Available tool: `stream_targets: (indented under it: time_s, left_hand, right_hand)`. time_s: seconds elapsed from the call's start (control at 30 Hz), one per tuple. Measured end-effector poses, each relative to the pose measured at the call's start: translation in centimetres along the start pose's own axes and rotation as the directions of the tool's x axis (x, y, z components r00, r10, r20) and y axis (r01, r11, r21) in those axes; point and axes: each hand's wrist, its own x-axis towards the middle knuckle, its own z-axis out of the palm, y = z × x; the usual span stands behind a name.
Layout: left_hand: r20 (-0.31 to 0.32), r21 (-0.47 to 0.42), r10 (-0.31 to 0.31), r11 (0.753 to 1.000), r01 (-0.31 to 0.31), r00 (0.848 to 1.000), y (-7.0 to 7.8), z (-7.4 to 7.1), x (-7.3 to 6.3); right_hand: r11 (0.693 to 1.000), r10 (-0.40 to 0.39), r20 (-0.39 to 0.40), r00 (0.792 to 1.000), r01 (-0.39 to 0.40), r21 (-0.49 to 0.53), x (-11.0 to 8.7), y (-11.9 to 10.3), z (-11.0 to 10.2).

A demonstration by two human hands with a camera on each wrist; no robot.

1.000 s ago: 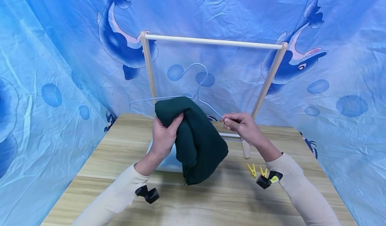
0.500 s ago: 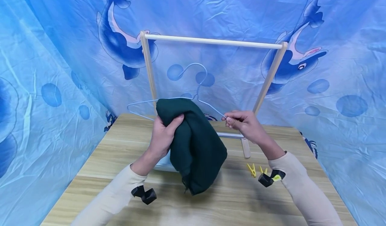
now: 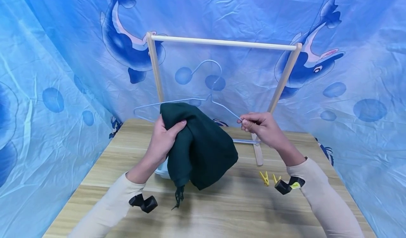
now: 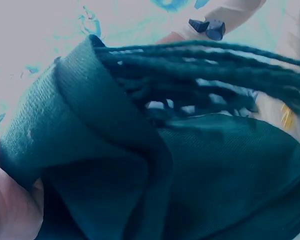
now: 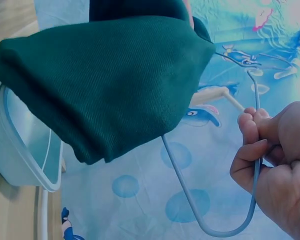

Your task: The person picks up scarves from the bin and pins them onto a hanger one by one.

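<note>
Thumb and fingers of the person's left hand [image 3: 161,139] pinch a bunched, dark green, twill-woven fabric cloth with a twisted fringe [image 3: 207,148], the thumb lying across its front while the other fingers are hidden behind the folds. The person's right hand [image 3: 262,127] has its fingers curled in and pressed together on a thin, pale blue wire hanger [image 5: 183,185], holding it near the end of one shoulder. The cloth hangs above the table, covering part of the hanger; whether it passes through the wire frame I cannot tell. The hanger's hook points upward, apart from the rack's top bar. Both forearms reach forward in cream sleeves [image 3: 111,202], each wearing a small black wrist camera [image 3: 148,204], and the left hand is tilted up with its thumb toward the hanger. Below is a wood-grain table [image 3: 101,185], bearing a light blue plastic tub [image 5: 15,155] partly hidden by the cloth, and two yellow plastic clothespins [image 3: 264,178] near the right forearm. Behind the hanger stands a pale wooden rack with a white top bar [image 3: 222,43], and around it all hangs a creased blue backdrop [image 3: 63,19] printed with dolphins and round spots
</note>
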Motion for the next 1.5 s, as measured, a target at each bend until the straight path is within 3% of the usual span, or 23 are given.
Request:
stream_targets:
  time_s: [0.3,0.53,0.63,0.8,0.9,0.97,1.1,1.27,1.37,1.5]
  left_hand:
    - [0.140,0.053,0.043,0.997,-0.051,0.989,0.2,-1.5,0.9]
    - [0.206,0.060,0.054,0.996,-0.068,0.977,0.2,-2.5,1.4]
    - [0.247,0.047,0.082,0.994,-0.097,0.965,0.0,-2.8,1.4]
    - [0.331,0.045,0.140,0.985,-0.164,0.933,-0.1,-2.9,1.6]
    - [0.346,0.035,0.160,0.982,-0.183,0.925,-0.1,-2.9,1.5]
    - [0.336,0.031,0.159,0.983,-0.179,0.928,0.1,-2.8,1.4]
    - [0.275,0.046,0.116,0.990,-0.134,0.955,0.2,-2.6,1.2]
    - [0.178,0.066,0.069,0.994,-0.082,0.982,0.3,-2.4,1.0]
    - [0.164,0.060,0.047,0.997,-0.057,0.985,0.2,-2.4,1.1]
    - [0.194,0.024,0.009,1.000,-0.014,0.981,0.2,-2.5,1.5]
  right_hand:
    - [1.000,-0.020,0.017,1.000,0.021,-0.024,0.3,-0.6,-0.1]
    - [0.997,-0.061,0.013,0.998,0.061,-0.040,0.7,-1.1,-0.5]
    - [0.995,-0.085,0.016,0.996,0.085,-0.056,0.9,-1.1,-0.5]
    - [0.984,-0.139,0.025,0.990,0.140,-0.108,1.0,-1.0,-0.2]
    - [0.973,-0.185,0.012,0.983,0.185,-0.138,1.1,-0.8,0.0]
    - [0.964,-0.219,-0.002,0.976,0.216,-0.157,1.1,-0.7,0.1]
    - [0.943,-0.276,-0.029,0.961,0.265,-0.201,1.1,-0.5,0.2]
    - [0.940,-0.286,-0.051,0.957,0.270,-0.209,1.1,-0.3,0.2]
    - [0.942,-0.287,-0.050,0.957,0.273,-0.194,1.0,-0.3,0.1]
    - [0.945,-0.294,-0.029,0.956,0.285,-0.162,1.0,-0.5,0.2]
